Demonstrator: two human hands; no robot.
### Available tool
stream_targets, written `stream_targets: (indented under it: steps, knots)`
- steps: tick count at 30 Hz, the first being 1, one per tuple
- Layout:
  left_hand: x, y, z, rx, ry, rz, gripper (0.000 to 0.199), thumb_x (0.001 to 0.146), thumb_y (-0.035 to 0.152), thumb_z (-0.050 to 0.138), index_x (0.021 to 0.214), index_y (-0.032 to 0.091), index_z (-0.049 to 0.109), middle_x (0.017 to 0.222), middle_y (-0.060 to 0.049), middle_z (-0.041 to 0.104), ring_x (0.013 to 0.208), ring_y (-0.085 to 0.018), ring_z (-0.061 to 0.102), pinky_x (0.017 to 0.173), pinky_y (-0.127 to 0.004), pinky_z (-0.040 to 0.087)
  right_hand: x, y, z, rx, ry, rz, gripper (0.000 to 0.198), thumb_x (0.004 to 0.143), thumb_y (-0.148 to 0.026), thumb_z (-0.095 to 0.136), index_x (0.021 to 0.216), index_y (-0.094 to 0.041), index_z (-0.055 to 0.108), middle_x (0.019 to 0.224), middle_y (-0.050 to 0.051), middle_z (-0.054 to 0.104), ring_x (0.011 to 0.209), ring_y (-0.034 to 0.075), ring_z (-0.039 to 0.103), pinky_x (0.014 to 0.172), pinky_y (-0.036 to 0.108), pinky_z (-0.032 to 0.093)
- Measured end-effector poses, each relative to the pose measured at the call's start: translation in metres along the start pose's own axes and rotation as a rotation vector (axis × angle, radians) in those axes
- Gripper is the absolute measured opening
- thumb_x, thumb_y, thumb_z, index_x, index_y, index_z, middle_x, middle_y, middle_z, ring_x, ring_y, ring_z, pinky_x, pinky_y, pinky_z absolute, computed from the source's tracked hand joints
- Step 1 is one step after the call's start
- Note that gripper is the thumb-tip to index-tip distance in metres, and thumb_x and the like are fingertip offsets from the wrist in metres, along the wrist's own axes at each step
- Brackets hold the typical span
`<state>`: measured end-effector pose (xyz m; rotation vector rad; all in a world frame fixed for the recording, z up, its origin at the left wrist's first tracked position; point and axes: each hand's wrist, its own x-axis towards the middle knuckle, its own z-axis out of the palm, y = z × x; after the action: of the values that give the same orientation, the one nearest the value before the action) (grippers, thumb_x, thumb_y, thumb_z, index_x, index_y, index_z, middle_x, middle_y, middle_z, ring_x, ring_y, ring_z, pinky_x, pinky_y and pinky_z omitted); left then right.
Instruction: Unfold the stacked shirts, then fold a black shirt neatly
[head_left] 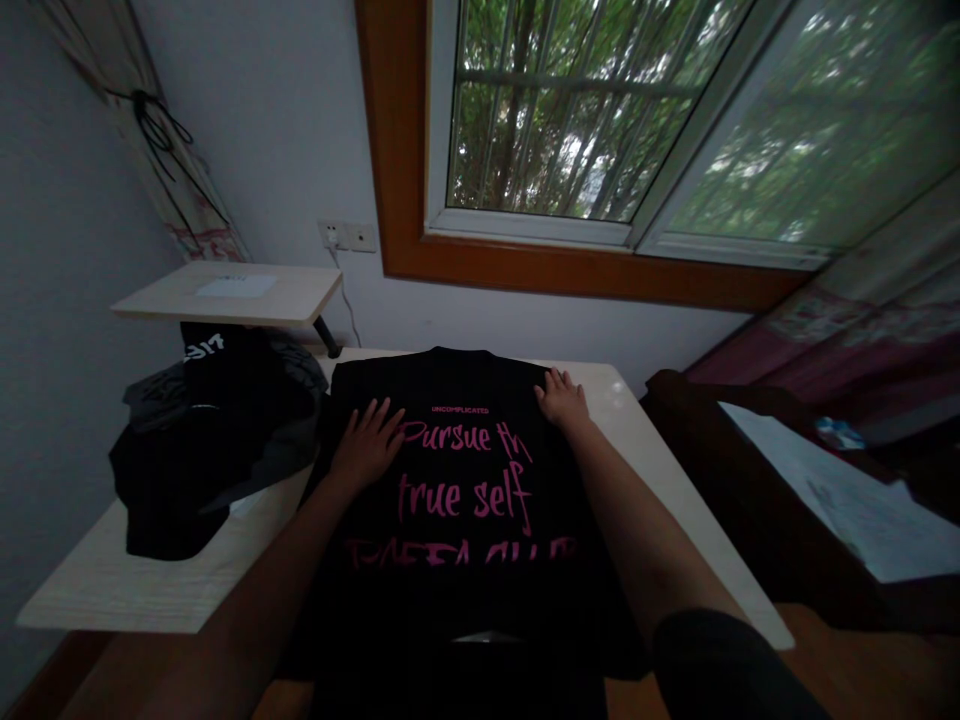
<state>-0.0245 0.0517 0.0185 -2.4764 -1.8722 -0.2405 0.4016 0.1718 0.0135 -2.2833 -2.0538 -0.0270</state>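
Shirt (pixel 465 470), one, black: laid out on the worktop (pixel 660 450), directly beneath and between the two hands, its neck end toward the wall, its near end toward the person.

Left hand (pixel 367 445): palm down on the shirt's upper left part, fingers spread and nearly straight, just beside the start of the first large line of lettering; nothing seen in its grasp.

Right hand (pixel 564 400): placed at the shirt's upper right edge, fingers extended and a little apart, touching the cloth; from here I cannot tell whether any fabric is pinched under it.

Condition of shirt: spread mostly flat, far edge fairly straight with a slight rise at the neck. Print in pink: a small line in capitals, "UNCOMPLICATED"; beneath it, in large brush-like script, "Pursue th" and "true self"; below these, a row of block capitals, only partly legible. The lower portion is very dark and hard to part from the person's clothing.

Also present: a heap of dark clothes (pixel 217 440), black and grey, on the worktop left of the shirt, near the left hand; above the heap, a pale raised shelf (pixel 161 290) bearing a sheet of paper (pixel 236 286).
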Motion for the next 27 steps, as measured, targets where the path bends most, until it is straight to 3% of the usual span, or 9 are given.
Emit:
stream_targets:
  steps: [4, 7, 13, 19, 27]
  knots:
    - [0.001, -0.001, 0.001, 0.009, -0.011, -0.002, 0.058, 0.103, 0.053, 0.029, 0.155, 0.029, 0.041, 0.166, -0.006, 0.028, 0.155, -0.031, 0.020, 0.123, -0.058, 0.019, -0.020, -0.015, -0.001, 0.031, 0.148, -0.113, 0.062, 0.104, -0.038, 0.030, 0.156, -0.003, 0.034, 0.164, 0.019, 0.028, 0.153, 0.030, 0.022, 0.122, 0.051, 0.024]
    - [0.001, -0.001, 0.001, 0.009, -0.014, 0.007, 0.059, 0.103, 0.055, 0.029, 0.155, 0.029, 0.041, 0.166, -0.007, 0.028, 0.155, -0.031, 0.021, 0.123, -0.058, 0.020, -0.043, -0.017, 0.005, 0.072, 0.141, -0.188, 0.063, 0.105, -0.040, 0.031, 0.153, 0.000, 0.039, 0.162, 0.022, 0.030, 0.151, 0.032, 0.029, 0.120, 0.047, 0.031]
    - [0.001, -0.001, 0.001, 0.023, -0.002, 0.019, 0.059, 0.103, 0.053, 0.029, 0.155, 0.028, 0.041, 0.166, -0.008, 0.029, 0.155, -0.031, 0.022, 0.123, -0.058, 0.020, -0.082, 0.012, 0.017, 0.093, 0.187, -0.261, 0.059, 0.104, -0.041, 0.034, 0.147, -0.003, 0.049, 0.158, 0.020, 0.039, 0.150, 0.031, 0.032, 0.123, 0.047, 0.029]
    - [0.002, -0.002, 0.002, 0.015, -0.019, 0.018, 0.060, 0.103, 0.054, 0.029, 0.156, 0.028, 0.039, 0.167, -0.008, 0.027, 0.155, -0.032, 0.020, 0.123, -0.059, 0.020, -0.088, 0.028, 0.017, 0.113, 0.192, -0.313, 0.059, 0.105, -0.043, 0.033, 0.148, -0.005, 0.049, 0.158, 0.018, 0.040, 0.150, 0.028, 0.033, 0.123, 0.046, 0.030]
    - [0.002, -0.002, 0.000, 0.016, -0.050, 0.013, 0.061, 0.103, 0.055, 0.028, 0.157, 0.028, 0.037, 0.168, -0.008, 0.025, 0.156, -0.031, 0.017, 0.123, -0.058, 0.019, -0.086, 0.024, 0.013, 0.017, 0.097, -0.230, 0.062, 0.105, -0.048, 0.031, 0.156, -0.013, 0.039, 0.165, 0.013, 0.027, 0.153, 0.027, 0.025, 0.123, 0.049, 0.025]
